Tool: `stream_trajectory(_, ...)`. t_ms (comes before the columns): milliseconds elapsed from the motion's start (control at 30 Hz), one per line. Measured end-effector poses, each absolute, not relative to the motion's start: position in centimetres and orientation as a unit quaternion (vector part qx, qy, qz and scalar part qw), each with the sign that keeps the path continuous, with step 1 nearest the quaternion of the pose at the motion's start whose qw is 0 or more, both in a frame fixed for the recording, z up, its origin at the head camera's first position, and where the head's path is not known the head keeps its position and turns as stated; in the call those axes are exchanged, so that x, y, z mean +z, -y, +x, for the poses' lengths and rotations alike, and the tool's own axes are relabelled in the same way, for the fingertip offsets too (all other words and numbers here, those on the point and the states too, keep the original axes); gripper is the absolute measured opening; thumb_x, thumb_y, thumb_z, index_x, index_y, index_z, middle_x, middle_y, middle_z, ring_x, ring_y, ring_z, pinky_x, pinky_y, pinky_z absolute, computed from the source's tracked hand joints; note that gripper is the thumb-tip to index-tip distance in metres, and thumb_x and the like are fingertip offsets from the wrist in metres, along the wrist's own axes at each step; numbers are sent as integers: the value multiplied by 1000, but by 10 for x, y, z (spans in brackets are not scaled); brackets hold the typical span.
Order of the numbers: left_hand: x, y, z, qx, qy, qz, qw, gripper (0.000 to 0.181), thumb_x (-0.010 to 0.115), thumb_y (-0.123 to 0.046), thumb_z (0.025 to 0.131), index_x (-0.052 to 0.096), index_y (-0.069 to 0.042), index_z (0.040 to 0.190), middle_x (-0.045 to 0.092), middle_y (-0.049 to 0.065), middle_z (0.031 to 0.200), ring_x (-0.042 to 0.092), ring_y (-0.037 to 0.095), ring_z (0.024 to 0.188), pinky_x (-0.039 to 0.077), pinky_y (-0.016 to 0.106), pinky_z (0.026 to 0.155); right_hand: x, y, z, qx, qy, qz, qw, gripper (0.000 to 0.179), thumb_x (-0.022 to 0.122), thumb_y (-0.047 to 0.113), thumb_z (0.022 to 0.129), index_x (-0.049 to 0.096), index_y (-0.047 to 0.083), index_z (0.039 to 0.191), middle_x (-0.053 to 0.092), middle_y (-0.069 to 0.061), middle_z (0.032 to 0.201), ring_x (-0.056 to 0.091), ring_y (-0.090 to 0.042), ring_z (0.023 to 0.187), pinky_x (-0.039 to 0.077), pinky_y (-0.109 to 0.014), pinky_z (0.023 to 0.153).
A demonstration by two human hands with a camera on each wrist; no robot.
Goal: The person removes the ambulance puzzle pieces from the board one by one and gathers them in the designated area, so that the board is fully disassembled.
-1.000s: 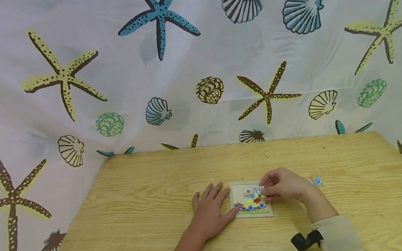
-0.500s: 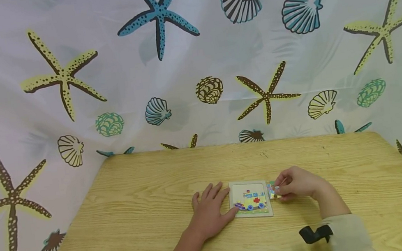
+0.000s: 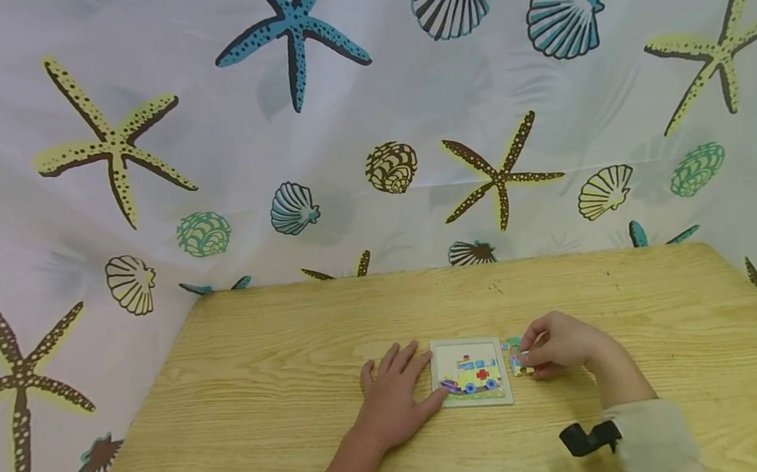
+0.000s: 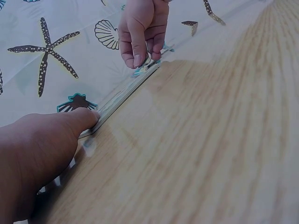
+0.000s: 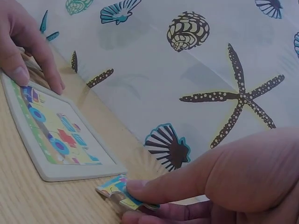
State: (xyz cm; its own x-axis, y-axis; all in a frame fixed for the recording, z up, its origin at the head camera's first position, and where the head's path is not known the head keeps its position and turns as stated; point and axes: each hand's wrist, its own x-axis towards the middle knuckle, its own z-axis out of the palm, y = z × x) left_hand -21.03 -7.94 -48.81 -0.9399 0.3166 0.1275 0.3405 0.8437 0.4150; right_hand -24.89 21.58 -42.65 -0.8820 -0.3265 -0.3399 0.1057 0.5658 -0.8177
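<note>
Apparently the fitting step: piece (image 5: pixel 111 185) sits off the tray (image 5: pixel 79 173), just beside its right edge. Right hand (image 3: pixel 559 344) pinches it, thumb on top. Left hand (image 3: pixel 397 401) lies spread, thumb over the tray's left rim. Next move likely calls for turning the piece to match, tray kept steady. Right wrist view gives the piece's notched edge, too small from the head; left wrist gets the tray nearly edge-on, picture lost.

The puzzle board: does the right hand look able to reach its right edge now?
Probably yes: the right hand is close beside the puzzle board, with only the puzzle part it pinches seen between them. The left hand is at the opposite edge.
</note>
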Motion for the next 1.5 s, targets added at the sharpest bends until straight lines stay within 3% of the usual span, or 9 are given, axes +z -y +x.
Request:
stream_trajectory(400, -489, 79, -211, -221, 959, -173, 29, 63, 57, -58, 95, 51, -22, 146, 40, 7, 159, 30, 36, 149, 15, 70, 112, -421, -199, -244, -393, -904, -11, 170, 17, 79, -1, 80, 63, -1, 84, 63, -7, 75, 60, -14, 60, 55, -26, 58)
stream_trajectory(900, -489, 79, -211, -226, 959, -171, 31, 63, 57, -59, 95, 51, -23, 146, 40, 7, 159, 29, 36, 150, 15, 70, 112, -425, -200, -245, -427, -884, -47, 187, 14, 77, 3, 84, 64, -2, 87, 68, -8, 78, 63, -14, 64, 57, -29, 63)
stream_trajectory(1200, -488, 79, -210, -226, 959, -171, 28, 63, 56, -59, 95, 51, -23, 146, 39, 7, 159, 29, 36, 150, 15, 70, 112, -428, -186, -249, -437, -875, -82, 194, 17, 71, 13, 92, 69, -2, 101, 67, -10, 82, 62, -13, 63, 55, -28, 61)
stream_trajectory(1500, -487, 80, -210, -221, 959, -174, 29, 63, 55, -59, 96, 51, -22, 147, 39, 7, 159, 29, 36, 150, 16, 71, 112, -432, -161, -246, -470, -842, -150, 220, 34, 60, 11, 99, 61, -10, 126, 67, -15, 89, 67, -16, 67, 59, -31, 64)
